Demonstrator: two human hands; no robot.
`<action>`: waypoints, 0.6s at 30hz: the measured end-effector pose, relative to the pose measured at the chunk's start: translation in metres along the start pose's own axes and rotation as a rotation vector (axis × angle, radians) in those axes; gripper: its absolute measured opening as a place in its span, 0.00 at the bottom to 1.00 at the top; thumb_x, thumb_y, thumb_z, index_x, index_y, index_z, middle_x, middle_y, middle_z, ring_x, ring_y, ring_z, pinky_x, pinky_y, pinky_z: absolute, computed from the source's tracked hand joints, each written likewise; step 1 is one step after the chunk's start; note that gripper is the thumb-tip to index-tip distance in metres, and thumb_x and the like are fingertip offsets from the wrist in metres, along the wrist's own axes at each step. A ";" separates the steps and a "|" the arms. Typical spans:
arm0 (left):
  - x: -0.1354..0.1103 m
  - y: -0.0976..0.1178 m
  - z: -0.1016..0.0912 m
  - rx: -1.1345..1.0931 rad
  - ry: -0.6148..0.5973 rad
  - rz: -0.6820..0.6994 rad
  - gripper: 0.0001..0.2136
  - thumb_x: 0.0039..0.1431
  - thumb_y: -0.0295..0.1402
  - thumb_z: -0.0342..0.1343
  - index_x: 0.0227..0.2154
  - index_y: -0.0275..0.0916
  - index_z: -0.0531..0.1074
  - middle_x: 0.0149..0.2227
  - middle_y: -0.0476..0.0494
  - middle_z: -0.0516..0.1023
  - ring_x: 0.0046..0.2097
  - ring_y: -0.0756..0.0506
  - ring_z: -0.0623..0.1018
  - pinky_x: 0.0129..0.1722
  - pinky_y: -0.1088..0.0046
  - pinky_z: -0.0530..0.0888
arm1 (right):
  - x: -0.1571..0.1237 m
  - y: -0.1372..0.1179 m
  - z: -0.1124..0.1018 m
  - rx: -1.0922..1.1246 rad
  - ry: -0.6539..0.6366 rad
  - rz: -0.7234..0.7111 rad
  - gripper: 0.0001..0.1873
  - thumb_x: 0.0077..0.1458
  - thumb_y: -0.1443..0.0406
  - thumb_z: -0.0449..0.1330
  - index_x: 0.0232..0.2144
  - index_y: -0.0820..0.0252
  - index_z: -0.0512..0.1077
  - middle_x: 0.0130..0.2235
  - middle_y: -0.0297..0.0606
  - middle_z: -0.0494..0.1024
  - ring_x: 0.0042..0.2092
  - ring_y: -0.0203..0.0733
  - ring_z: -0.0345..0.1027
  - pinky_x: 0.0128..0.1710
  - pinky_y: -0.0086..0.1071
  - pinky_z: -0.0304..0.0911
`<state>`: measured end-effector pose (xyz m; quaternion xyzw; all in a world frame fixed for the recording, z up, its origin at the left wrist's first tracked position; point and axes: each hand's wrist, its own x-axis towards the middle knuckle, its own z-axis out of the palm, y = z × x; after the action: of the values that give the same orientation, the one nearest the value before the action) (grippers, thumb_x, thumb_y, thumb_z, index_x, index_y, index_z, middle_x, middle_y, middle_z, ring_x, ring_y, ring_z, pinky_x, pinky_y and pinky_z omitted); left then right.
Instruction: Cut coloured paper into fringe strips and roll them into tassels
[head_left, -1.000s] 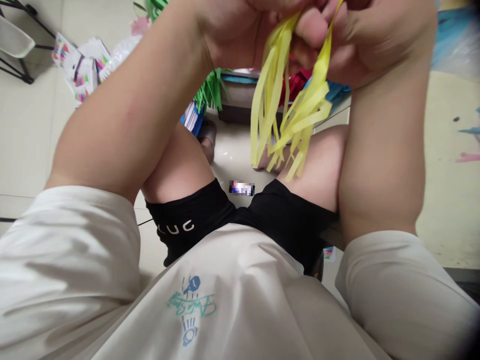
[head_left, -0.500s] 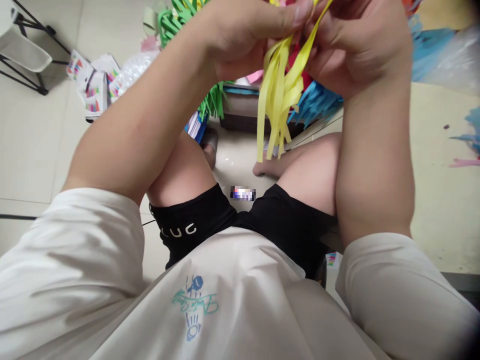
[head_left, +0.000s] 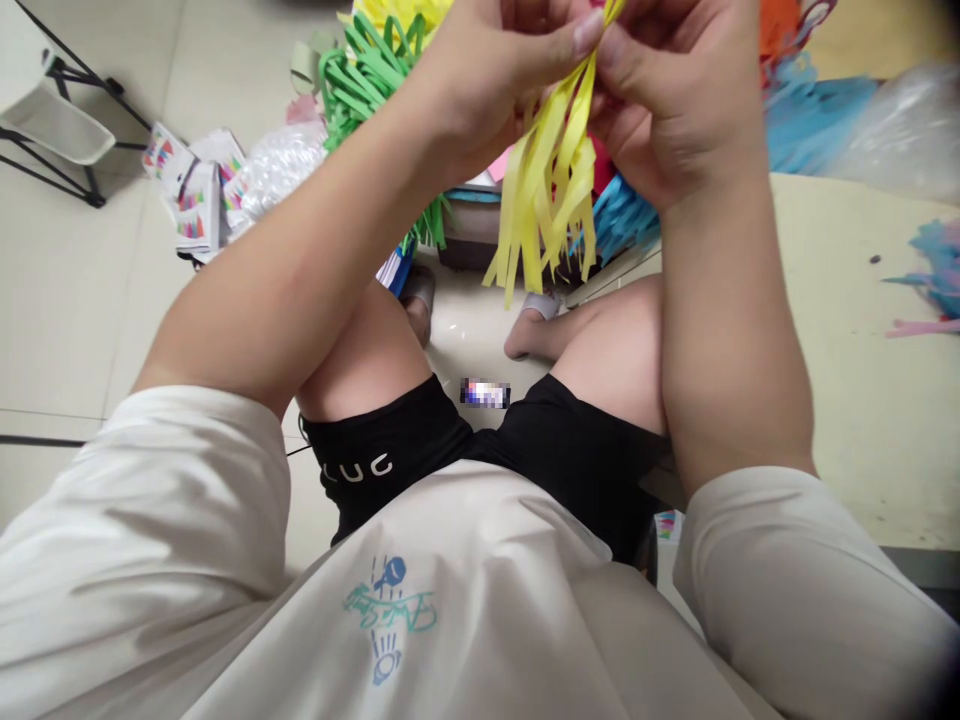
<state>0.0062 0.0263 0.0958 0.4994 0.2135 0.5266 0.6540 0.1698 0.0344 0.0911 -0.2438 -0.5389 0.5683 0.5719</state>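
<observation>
A bunch of yellow paper strips (head_left: 544,190) hangs from between my two hands at the top middle of the view. My left hand (head_left: 495,75) pinches the top of the strips with thumb and fingers closed. My right hand (head_left: 675,90) is closed on the same bunch from the right, its fingers pressed against those of the left. The strips' loose ends dangle above my knees. The top of the bunch is cut off by the frame edge.
Green paper fringe (head_left: 367,75) lies on the floor behind my left arm, with blue fringe (head_left: 622,215) and a dark box (head_left: 469,230) beyond my knees. Printed paper packs (head_left: 187,185) and a chair leg (head_left: 67,130) lie at left. A pale table (head_left: 862,330) is at right.
Both hands have stayed closed on the yellow strips and drawn the bunch up. The hanging ends look shorter and more gathered, and the view has tipped to show more floor ahead.
</observation>
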 end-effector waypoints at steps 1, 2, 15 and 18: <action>0.001 -0.003 -0.003 0.020 -0.010 0.019 0.15 0.75 0.18 0.60 0.29 0.33 0.77 0.29 0.49 0.80 0.35 0.52 0.81 0.42 0.75 0.76 | 0.001 0.002 0.000 0.000 0.001 -0.002 0.41 0.24 0.51 0.93 0.31 0.60 0.71 0.31 0.28 0.79 0.32 0.31 0.69 0.26 0.25 0.62; 0.003 -0.006 -0.006 0.042 -0.015 0.050 0.14 0.73 0.20 0.64 0.29 0.35 0.78 0.29 0.48 0.80 0.34 0.52 0.80 0.39 0.74 0.74 | 0.002 0.003 0.000 -0.001 0.002 -0.008 0.42 0.24 0.51 0.93 0.30 0.60 0.70 0.30 0.27 0.78 0.31 0.31 0.69 0.25 0.25 0.60; 0.007 -0.012 -0.025 0.168 -0.039 0.099 0.10 0.56 0.36 0.81 0.31 0.44 0.85 0.33 0.48 0.82 0.35 0.49 0.75 0.38 0.69 0.71 | 0.002 0.000 0.005 -0.064 0.071 -0.032 0.45 0.16 0.44 0.91 0.27 0.58 0.70 0.28 0.28 0.76 0.32 0.32 0.66 0.27 0.27 0.61; 0.005 -0.012 -0.016 0.086 0.002 -0.073 0.16 0.62 0.51 0.78 0.39 0.44 0.85 0.33 0.46 0.81 0.40 0.46 0.80 0.42 0.68 0.77 | 0.001 0.000 0.005 -0.003 0.025 -0.011 0.42 0.21 0.50 0.92 0.33 0.59 0.74 0.32 0.29 0.80 0.32 0.34 0.69 0.29 0.29 0.66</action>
<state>0.0010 0.0377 0.0798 0.5185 0.2548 0.4932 0.6503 0.1652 0.0334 0.0930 -0.2489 -0.5341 0.5612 0.5813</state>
